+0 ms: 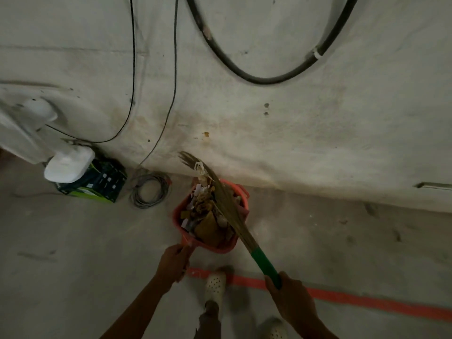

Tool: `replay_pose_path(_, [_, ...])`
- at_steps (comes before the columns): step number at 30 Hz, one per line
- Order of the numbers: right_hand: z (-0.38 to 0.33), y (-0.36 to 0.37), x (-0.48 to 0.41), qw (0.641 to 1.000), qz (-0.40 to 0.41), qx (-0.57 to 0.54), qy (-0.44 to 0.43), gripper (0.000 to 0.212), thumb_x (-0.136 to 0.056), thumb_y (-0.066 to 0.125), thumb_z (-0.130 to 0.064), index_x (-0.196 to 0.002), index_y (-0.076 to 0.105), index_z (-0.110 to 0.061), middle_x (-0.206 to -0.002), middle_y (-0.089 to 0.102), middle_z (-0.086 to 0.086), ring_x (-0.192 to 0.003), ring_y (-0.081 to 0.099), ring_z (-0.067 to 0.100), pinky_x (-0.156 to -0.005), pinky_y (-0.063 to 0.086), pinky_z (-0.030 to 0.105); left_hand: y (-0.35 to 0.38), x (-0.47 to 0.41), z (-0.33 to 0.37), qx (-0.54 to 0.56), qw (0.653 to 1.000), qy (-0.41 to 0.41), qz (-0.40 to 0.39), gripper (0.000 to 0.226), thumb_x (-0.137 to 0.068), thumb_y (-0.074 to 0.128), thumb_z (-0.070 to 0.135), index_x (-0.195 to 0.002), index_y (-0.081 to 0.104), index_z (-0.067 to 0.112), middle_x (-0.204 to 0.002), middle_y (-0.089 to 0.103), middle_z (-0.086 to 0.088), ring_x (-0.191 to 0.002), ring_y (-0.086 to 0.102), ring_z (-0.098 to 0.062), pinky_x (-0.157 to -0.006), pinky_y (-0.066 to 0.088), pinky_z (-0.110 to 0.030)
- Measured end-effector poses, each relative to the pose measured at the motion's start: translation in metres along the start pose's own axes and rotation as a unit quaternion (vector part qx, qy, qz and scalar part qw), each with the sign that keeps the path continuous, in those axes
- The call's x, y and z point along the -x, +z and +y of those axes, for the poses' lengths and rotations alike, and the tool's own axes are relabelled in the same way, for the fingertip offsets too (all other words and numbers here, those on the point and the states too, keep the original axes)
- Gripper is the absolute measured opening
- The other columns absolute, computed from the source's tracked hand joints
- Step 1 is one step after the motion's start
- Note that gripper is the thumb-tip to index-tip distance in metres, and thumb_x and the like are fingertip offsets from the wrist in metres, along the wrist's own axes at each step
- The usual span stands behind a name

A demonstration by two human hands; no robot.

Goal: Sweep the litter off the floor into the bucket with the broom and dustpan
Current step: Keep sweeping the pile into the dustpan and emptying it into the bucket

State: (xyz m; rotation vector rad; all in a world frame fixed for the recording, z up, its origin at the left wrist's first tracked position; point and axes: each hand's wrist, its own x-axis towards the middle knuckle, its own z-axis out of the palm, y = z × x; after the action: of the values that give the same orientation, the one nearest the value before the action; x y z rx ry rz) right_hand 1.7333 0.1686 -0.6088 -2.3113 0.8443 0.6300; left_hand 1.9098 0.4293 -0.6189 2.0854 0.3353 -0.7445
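Note:
My left hand (173, 263) grips the handle of a red dustpan (215, 248) heaped with paper scraps and brown litter (208, 216). The dustpan is held at a red bucket (242, 190), whose rim shows just behind it, close to the wall. My right hand (291, 299) grips the green handle of the broom (265, 265). The broom's straw bristles (225, 199) lie across the litter, and their tips reach past the pan toward the wall.
A coiled grey cable (150, 190) lies left of the bucket. Further left is a dark-and-green box (102, 185) with a white object (69, 167) on top. Black cables hang on the wall (318, 143). Orange tape (342, 297) crosses the floor by my feet (215, 282).

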Motion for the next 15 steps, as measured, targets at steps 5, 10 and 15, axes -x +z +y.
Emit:
replay_pose_path(5, [-0.016, 0.021, -0.049, 0.999, -0.005, 0.018, 0.044, 0.038, -0.097, 0.042, -0.066, -0.092, 0.053, -0.030, -0.075, 0.064, -0.007, -0.067, 0.064, 0.004, -0.065, 0.057, 0.024, 0.002, -0.076, -0.004, -0.010, 0.998, -0.049, -0.033, 0.047, -0.102, 0.058, 0.032, -0.061, 0.049, 0.009, -0.046, 0.051, -0.004, -0.036, 0.044, -0.018, -0.038, 0.033, -0.025])
replay_pose_path(10, [-0.039, 0.038, -0.093, 0.996, -0.011, 0.041, 0.074, 0.036, -0.100, 0.039, -0.063, -0.094, 0.052, -0.030, -0.076, 0.062, -0.009, -0.065, 0.059, 0.001, -0.055, 0.048, 0.018, 0.011, -0.145, 0.000, -0.013, 0.990, -0.102, -0.100, 0.031, -0.096, 0.067, 0.030, -0.075, 0.055, 0.012, -0.061, 0.054, -0.007, -0.045, 0.049, -0.017, -0.042, 0.038, -0.024])
replay_pose_path(15, [-0.065, 0.044, -0.129, 0.992, -0.008, 0.074, 0.103, 0.037, -0.100, 0.040, -0.062, -0.093, 0.052, -0.027, -0.075, 0.060, -0.009, -0.065, 0.059, 0.003, -0.059, 0.051, 0.021, 0.014, -0.192, 0.019, -0.018, 0.988, -0.109, -0.106, 0.022, -0.096, 0.066, 0.014, -0.106, 0.063, -0.005, -0.069, 0.057, -0.012, -0.050, 0.051, -0.022, -0.036, 0.036, -0.018])
